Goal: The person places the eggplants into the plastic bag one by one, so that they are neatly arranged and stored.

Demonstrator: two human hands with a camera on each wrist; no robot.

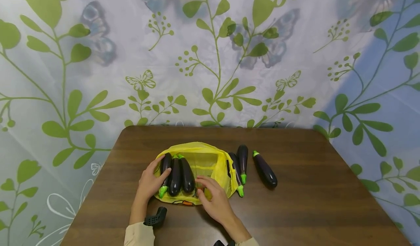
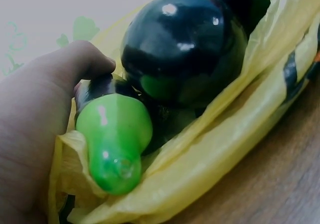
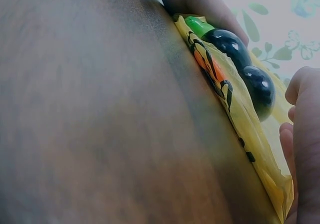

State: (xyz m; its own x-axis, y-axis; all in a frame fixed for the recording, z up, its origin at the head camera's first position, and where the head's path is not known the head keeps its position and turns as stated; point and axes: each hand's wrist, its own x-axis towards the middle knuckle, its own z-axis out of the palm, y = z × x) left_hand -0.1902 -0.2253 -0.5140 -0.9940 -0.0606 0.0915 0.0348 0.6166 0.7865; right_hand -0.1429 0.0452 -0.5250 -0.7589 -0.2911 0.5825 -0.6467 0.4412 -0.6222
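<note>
A yellow plastic bag point(image 1: 224, 171) lies on its side on the table, mouth spread wide, with three dark purple eggplants side by side in its left part. My left hand point(image 1: 151, 182) holds the leftmost eggplant point(image 1: 167, 161), thumb across it and fingers along its outer side. In the left wrist view that eggplant's green stem end point(image 2: 114, 139) points toward the camera, beside the round end of another eggplant point(image 2: 180, 49). My right hand point(image 1: 214, 200) hovers at the bag's front right, fingers loosely bent over the opening; nothing shows in its grasp.
Right of the bag lie two eggplants close together, one point(image 1: 242, 162) and another point(image 1: 237, 171) against the bag's side. A further eggplant point(image 1: 265, 170) lies apart to their right. Behind the brown table point(image 1: 311, 209) hangs a leaf-patterned cloth point(image 1: 183, 49).
</note>
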